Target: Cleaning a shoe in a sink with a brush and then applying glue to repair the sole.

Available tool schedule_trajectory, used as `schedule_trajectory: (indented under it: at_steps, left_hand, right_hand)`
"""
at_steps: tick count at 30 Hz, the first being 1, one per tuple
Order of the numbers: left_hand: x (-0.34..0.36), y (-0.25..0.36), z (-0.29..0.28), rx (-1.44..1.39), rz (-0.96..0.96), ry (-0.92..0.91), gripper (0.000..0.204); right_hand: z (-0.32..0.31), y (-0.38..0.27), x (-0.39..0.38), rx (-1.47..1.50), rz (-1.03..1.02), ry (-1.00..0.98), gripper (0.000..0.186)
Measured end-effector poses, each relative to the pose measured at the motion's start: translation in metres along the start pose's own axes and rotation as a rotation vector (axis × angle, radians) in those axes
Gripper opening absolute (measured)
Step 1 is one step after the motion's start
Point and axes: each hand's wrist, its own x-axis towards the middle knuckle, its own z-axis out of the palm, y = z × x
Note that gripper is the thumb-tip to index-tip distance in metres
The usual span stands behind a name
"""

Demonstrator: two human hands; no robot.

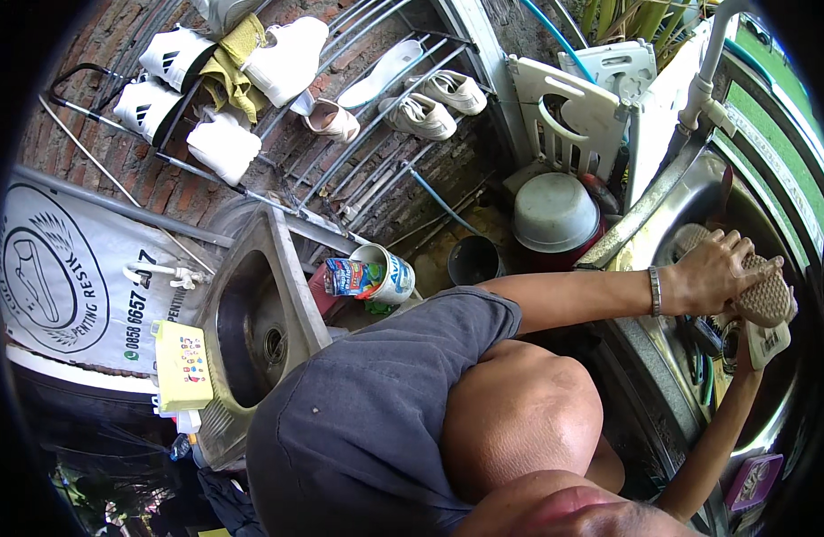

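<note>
Shoe (763,302), its tan patterned sole showing, is held over the metal sink (801,210) on the right side of the view. Near the sink's lower end sits a purple tray (754,481). Of the two hands, the left (709,273) is curled, gripping the shoe from above; the right (744,358) is mostly hidden behind a pale piece (769,341) beneath the sole, so its grip cannot be told.

From the wearer's head, one wide fisheye view faces down, with a dark shirt (367,430) close at its lower middle, the hands (698,282) farther out toward the right, and a brick wall (166,208) well beyond at upper left.
</note>
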Motion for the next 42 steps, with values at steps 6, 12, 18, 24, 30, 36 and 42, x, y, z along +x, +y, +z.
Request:
schedule_trajectory:
  at_steps: [6,12,18,24,30,36,42]
  left_hand:
    - [-0.015,0.001,0.017,-0.387,-0.25,-0.35,0.112]
    - [-0.009,0.012,0.034,-0.531,-0.345,-0.377,0.12]
    - [-0.019,0.005,0.018,-0.776,-0.531,-0.182,0.083]
    - [-0.039,-0.024,0.022,-1.663,-0.853,0.332,0.043]
    - [-0.063,-0.025,0.001,-1.846,-1.091,0.574,0.052]
    - [-0.063,-0.048,-0.018,-1.343,-0.875,0.778,0.057]
    - [-0.027,-0.029,-0.111,-0.415,-0.014,0.621,0.037]
  right_hand:
    - [-0.006,-0.001,-0.002,0.284,0.005,-0.068,0.082]
    - [-0.001,0.03,0.011,-0.382,-0.418,0.205,0.058]
    - [-0.006,0.024,0.01,-0.275,-0.183,0.206,0.063]
    - [0.004,-0.026,0.015,0.439,0.479,0.244,0.05]
    - [0.018,-0.085,0.018,1.143,0.866,-0.072,0.049]
    - [0.027,-0.108,0.012,1.148,0.866,-0.137,0.048]
    - [0.042,-0.109,0.007,0.943,0.781,-0.2,0.037]
